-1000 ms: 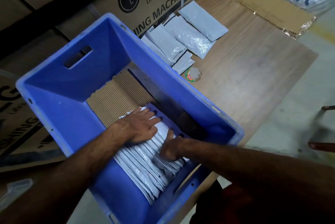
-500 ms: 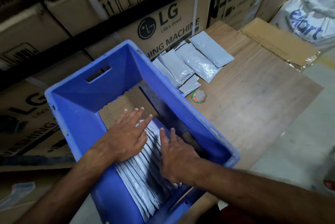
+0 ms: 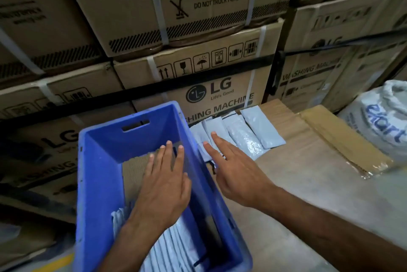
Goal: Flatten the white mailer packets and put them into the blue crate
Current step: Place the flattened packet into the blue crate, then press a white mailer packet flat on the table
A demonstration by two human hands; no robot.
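We get one view only, a wide-angle head camera, looking forward and steeply down from above the person's arms. It sits close over the crate (image 3: pixel 99 175), whose near end runs off the bottom edge, with both hands (image 3: pixel 164 186) mid-frame. It faces a wall of stacked boxes (image 3: pixel 198 69) that fills the top half. The table (image 3: pixel 308 172) falls to the right. Edges bend with lens distortion. No second view to overlap.

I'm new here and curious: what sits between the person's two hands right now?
In the head view, the blue crate's right side wall runs between the left hand, over the crate, and the right hand, reaching toward the white packets on the table.
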